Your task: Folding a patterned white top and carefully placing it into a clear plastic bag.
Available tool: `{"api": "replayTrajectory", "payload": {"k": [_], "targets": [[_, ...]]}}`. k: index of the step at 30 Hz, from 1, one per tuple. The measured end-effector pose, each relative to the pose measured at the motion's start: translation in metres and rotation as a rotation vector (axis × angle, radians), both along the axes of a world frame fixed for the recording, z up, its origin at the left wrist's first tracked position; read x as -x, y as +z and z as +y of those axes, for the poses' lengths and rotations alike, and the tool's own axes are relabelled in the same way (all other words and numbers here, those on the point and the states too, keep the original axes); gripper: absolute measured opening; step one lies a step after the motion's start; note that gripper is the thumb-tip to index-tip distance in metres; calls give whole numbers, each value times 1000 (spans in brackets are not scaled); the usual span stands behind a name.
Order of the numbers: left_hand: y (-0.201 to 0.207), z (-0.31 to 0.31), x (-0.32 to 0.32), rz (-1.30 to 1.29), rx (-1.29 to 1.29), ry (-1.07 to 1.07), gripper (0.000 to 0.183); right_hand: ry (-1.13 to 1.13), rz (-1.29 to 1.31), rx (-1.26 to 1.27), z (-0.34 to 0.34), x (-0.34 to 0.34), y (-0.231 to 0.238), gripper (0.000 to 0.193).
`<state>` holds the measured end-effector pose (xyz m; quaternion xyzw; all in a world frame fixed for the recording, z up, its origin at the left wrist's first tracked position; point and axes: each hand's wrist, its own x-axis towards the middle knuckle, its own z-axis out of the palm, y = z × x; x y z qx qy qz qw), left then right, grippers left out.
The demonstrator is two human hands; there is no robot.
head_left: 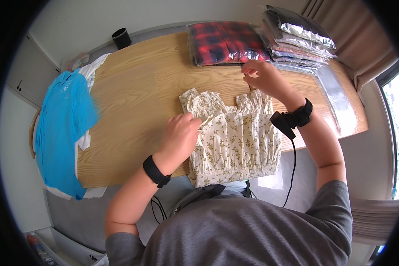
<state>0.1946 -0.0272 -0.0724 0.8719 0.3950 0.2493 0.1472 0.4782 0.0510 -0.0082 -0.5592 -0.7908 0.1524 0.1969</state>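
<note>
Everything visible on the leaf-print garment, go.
The garment is cream with small olive-green leafy sprigs, in thin-looking, wrinkled, gathered fabric. Two ruffled, sleeve-like parts flank a squarish gap at its top. It lies fairly flat on the wooden table, its lower end seeming to reach past the near edge. The left fingers touch its upper left side; the right hand seems clear of it.

I can't read any lettering, number or sign from here: nothing legible shows on the floral garment [237, 137], the plaid package [228, 42] or the stacked packages [297, 40], and the blue garment [64, 126] bears only faint, unreadable marks.
</note>
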Motion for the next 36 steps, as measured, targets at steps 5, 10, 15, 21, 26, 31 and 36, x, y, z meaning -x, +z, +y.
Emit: {"api": "replayTrajectory", "payload": {"k": [5, 10, 15, 21, 26, 31, 36], "targets": [[-1, 3, -5, 65, -32, -15, 19, -152, -24, 135, 3, -67, -37, 45], [-2, 6, -9, 112, -35, -24, 23, -166, 0, 286, -11, -73, -37, 43], [-8, 7, -10, 17, -125, -36, 12, -53, -20, 341, -27, -69, -17, 29], [-12, 7, -10, 68, -114, -45, 11, 111, 61, 453, -35, -88, -24, 32], [-13, 11, -8, 173, -12, -31, 15, -359, -46, 362, -37, -81, -39, 62], [-16, 20, -6, 205, -12, -35, 15, -340, -34, 535, -33, -76, -40, 50], [-8, 42, -1, 275, 43, -50, 17, -463, 329, 469, -44, -77, -57, 31]]}}
